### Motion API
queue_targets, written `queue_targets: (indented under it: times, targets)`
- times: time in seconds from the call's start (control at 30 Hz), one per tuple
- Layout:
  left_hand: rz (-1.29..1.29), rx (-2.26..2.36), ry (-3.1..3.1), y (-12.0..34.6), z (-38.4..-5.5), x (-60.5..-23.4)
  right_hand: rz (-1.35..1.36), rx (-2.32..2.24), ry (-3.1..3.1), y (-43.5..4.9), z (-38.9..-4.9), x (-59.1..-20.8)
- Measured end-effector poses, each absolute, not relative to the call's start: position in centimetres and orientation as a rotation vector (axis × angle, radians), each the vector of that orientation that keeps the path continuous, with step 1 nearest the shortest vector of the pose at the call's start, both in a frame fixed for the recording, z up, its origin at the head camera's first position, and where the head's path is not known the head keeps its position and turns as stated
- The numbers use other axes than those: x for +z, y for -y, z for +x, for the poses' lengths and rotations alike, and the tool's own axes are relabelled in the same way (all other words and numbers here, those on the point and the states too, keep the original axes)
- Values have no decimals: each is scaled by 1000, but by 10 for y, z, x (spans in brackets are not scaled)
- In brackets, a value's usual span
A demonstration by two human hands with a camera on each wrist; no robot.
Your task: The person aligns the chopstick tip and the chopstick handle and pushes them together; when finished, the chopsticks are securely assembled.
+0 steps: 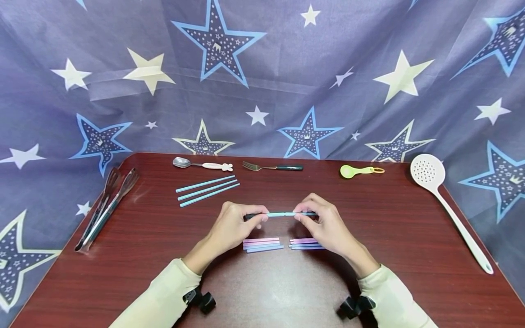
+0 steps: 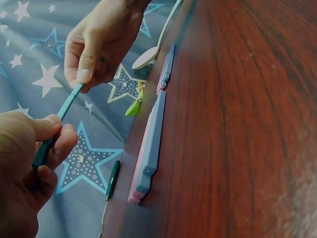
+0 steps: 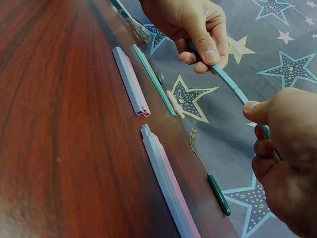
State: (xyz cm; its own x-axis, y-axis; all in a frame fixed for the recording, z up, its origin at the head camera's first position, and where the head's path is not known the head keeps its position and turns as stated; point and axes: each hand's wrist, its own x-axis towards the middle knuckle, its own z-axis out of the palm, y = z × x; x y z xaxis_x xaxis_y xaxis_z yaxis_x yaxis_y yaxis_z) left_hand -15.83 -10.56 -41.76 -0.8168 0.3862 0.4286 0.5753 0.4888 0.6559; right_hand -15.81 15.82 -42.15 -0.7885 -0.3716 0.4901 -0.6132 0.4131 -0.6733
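Observation:
My left hand (image 1: 235, 224) and right hand (image 1: 326, 223) face each other above the middle of the table. Each pinches one end of a slim teal stick (image 1: 276, 214) between thumb and fingers. A joint or notch shows along the stick between the hands, nearer the right fingertips in the right wrist view, where the stick (image 3: 227, 79) slants down to the right. Part of each end is hidden inside the fingers. Below the hands lie two bundles of short pink and blue sticks, the left bundle (image 1: 262, 245) and the right bundle (image 1: 304, 246).
Three long light-blue sticks (image 1: 208, 190) lie at back left. Along the back edge are a spoon (image 1: 217, 166), a fork (image 1: 289, 167) and a green measuring spoon (image 1: 348, 171). Tongs (image 1: 106, 209) lie at the left edge, a white skimmer (image 1: 459, 218) at the right.

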Motion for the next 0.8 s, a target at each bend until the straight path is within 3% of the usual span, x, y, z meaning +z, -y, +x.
queue_targets:
  times: [0.8]
  targets:
    - [-913,-1227,2452,105,-160,-423,916,1314,2380,-155,-159,-426]
